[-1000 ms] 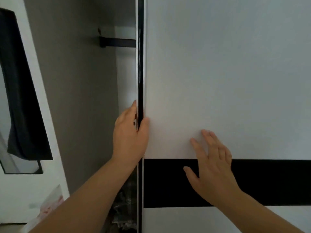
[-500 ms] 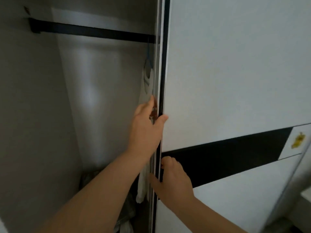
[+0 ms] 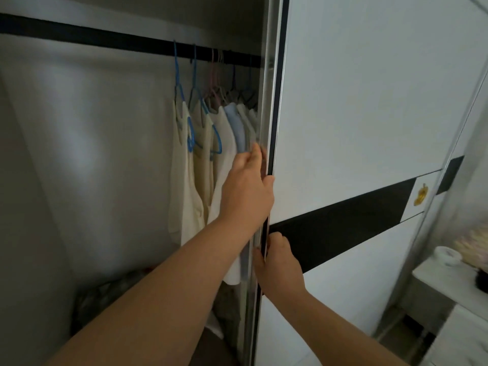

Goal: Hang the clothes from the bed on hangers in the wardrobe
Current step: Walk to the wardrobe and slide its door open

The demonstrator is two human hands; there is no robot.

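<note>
The wardrobe stands partly open, its white sliding door (image 3: 356, 114) with a black band pushed to the right. My left hand (image 3: 247, 191) grips the door's left edge, fingers wrapped behind it, thumb on the front. Lower on the same edge, my right hand (image 3: 277, 262) also holds on. Inside, a black rail (image 3: 105, 39) carries several hangers (image 3: 195, 107), blue and pink among them. Cream and pale blue garments (image 3: 192, 186) hang from them near the door edge. The bed is out of view.
A dark heap of folded fabric (image 3: 103, 299) lies on the wardrobe floor. At the right, a white side table (image 3: 433, 278) holds a white roll and a pale fluffy object. A small gold emblem (image 3: 420, 194) sits on the door's white square.
The door has slid further right with both hands on its edge, uncovering the rail, hangers and hanging garments. My right hand moved from the door face to the edge. The view swung right.
</note>
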